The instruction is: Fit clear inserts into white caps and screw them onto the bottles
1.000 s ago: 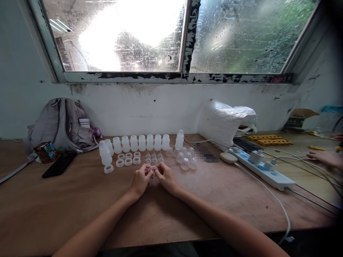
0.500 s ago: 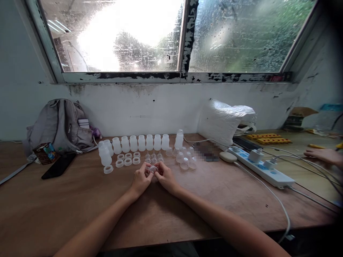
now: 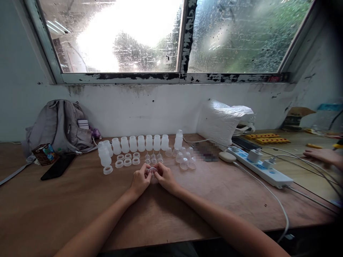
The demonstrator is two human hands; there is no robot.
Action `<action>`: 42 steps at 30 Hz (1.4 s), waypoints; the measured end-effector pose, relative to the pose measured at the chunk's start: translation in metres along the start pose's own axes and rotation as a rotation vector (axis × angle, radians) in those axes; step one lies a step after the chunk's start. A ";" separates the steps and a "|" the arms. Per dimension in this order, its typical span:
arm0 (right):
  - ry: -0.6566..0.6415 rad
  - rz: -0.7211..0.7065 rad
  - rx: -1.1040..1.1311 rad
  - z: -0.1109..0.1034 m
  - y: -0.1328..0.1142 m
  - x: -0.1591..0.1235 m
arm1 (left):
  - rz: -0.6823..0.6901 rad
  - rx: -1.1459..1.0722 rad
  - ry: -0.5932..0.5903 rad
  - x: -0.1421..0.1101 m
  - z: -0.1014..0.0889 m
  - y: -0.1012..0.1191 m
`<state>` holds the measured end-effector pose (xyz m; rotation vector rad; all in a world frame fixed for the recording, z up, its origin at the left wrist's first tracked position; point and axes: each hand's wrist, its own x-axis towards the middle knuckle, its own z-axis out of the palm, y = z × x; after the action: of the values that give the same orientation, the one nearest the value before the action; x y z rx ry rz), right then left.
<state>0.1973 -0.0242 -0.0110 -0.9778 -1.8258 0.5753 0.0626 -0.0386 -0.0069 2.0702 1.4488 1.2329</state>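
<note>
**Clear plastic piece pinched in both hands, centre of frame**

The small, rounded, clear plastic piece (image 3: 152, 170) is just below the centre of the frame. The left hand (image 3: 140, 177) and right hand (image 3: 166, 177) grasp it from opposite sides with the fingertips. The fingers hide most of it; whether it comprises one part or two cannot be told.

Risks, as judged: the piece looks smooth and offers little to hold, so uneven pressure between the two pinches could make it slip or tilt. The clear, peaked plastic parts (image 3: 153, 159) stand just beyond the fingertips; a knuckle pushed forward could topple them. A wide swing rightward could scatter the frosted domed plastic caps (image 3: 184, 159); one leftward could disturb the whitish plastic rings (image 3: 128, 162). The row of frosted white plastic bottles (image 3: 141, 143) is farther back and less exposed.

Edges and room: the front edge of the brown wooden table (image 3: 150, 221) crosses the bottom of the frame below the forearms; a dropped piece rolling that way could go over. The widest room for moving is at lower left. At right, the long white power strip (image 3: 259, 167) and its cords restrict reach.
</note>
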 end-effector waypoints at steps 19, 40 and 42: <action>-0.047 0.147 0.371 -0.010 -0.005 0.004 | 0.181 0.029 -0.024 0.005 -0.003 -0.012; -0.038 0.067 0.191 -0.018 0.003 0.010 | 0.068 -0.134 -0.104 0.006 -0.011 0.005; -0.079 0.037 0.151 -0.024 0.005 0.015 | 0.056 -0.132 -0.096 0.006 -0.010 0.006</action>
<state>0.2175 -0.0101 0.0037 -0.8994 -1.8079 0.7725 0.0589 -0.0380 0.0051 2.0642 1.2416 1.1988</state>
